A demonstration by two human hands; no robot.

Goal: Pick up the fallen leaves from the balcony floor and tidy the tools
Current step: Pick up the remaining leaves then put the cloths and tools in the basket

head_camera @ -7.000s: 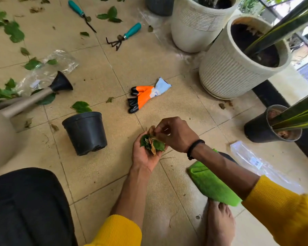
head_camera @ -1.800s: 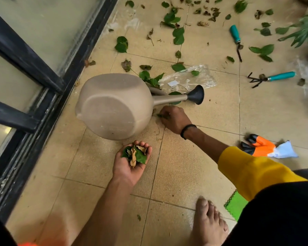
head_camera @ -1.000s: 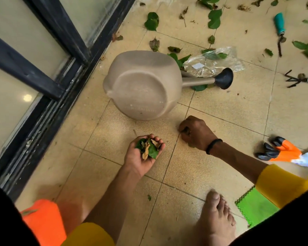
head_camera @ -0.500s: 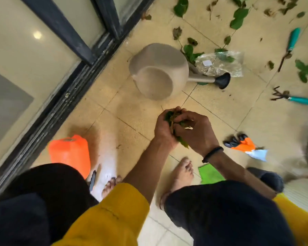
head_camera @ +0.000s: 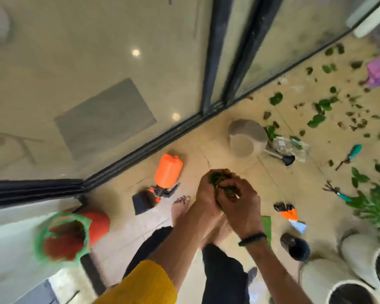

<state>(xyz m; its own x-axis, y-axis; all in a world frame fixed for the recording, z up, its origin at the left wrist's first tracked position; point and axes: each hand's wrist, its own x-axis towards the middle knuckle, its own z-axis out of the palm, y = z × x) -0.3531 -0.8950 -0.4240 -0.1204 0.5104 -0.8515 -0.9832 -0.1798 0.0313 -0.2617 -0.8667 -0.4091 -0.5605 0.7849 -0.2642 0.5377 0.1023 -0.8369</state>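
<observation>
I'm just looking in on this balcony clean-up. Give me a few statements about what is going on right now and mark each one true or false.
1. Both hands hold the bunch of leaves together. True: the left hand and the right hand grip it.
2. The floor is free of leaves. False: many loose leaves lie at the upper right.
3. The orange sprayer lies on the floor by the door track. True.
4. The watering can stands upright. False: it lies on its side.
5. The person wears the orange glove. False: it lies on the floor.
</observation>
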